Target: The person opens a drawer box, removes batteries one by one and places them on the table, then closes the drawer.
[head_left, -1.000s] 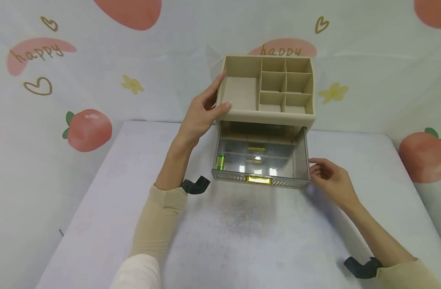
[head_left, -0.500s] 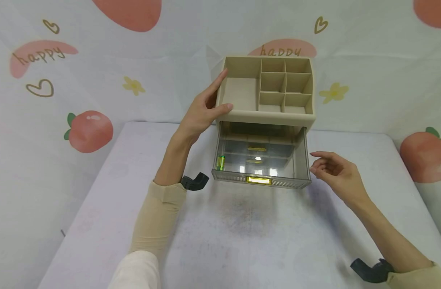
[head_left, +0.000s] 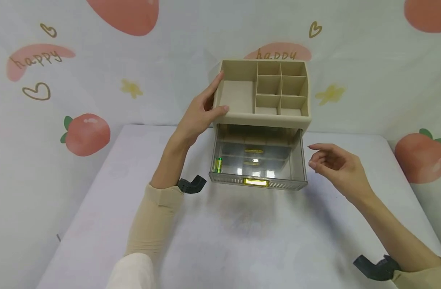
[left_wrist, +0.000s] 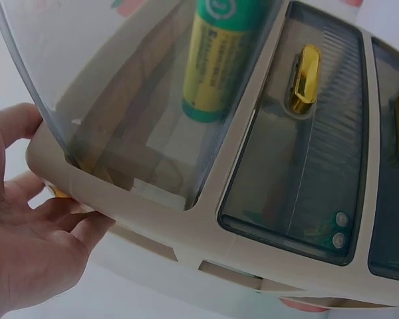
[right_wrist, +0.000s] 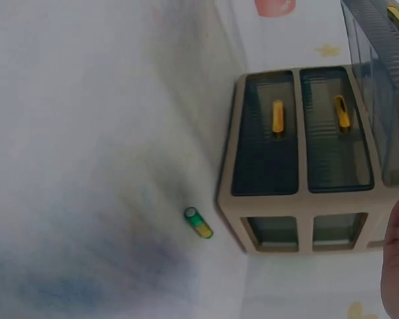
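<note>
I can read "happy" twice on the backdrop [head_left: 184,76], upper left and top centre-right of the head view; the print on the green battery [left_wrist: 216,66] is too blurred for me. It sits at the left end of the pulled-out clear drawer [head_left: 296,160] of the beige organizer [head_left: 265,119], right of centre in the frame. My left hand [head_left: 202,110] grips the organizer's left edge, thumb on the front rim. My right hand [head_left: 337,170] holds nothing, fingers loosely bent, thumb and forefinger apart; a second ago it was at the drawer's right side, and now it stands just clear, farther right. The drawer remains out. Only the right wrist feed shows me a loose battery [right_wrist: 199,222], lower centre, lying on the table [right_wrist: 86,153] near the organizer, and its closed lower drawers [right_wrist: 266,166] show with gold handles [right_wrist: 278,117].
</note>
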A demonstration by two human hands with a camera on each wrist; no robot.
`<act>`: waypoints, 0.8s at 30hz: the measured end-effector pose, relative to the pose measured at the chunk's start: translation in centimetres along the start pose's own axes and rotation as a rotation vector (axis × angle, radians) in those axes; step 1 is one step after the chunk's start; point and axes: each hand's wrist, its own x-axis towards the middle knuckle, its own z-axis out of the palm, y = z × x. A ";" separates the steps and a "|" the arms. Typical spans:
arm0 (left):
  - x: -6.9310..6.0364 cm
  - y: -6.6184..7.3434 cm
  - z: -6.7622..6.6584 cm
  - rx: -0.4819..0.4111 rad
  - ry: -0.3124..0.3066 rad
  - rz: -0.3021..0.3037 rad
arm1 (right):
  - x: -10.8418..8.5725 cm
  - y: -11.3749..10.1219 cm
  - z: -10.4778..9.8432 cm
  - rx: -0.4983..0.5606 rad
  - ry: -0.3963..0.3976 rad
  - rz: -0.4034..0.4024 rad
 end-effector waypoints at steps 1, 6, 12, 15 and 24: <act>-0.2 0.1 0.0 0.001 0.003 -0.006 | 0.0 -0.2 0.1 0.012 -0.006 -0.005; -0.4 0.1 0.0 0.006 0.007 -0.004 | 0.5 -1.2 0.1 0.015 -0.030 -0.044; -0.2 -0.2 0.2 -0.018 0.007 0.017 | 1.3 -2.8 -0.1 0.058 -0.052 -0.071; -0.2 -0.3 0.2 -0.027 0.004 0.028 | 1.6 -3.4 -0.1 0.099 -0.073 -0.077; -0.1 -0.5 0.3 -0.029 0.022 0.024 | 2.3 -5.1 0.4 0.148 -0.101 -0.063</act>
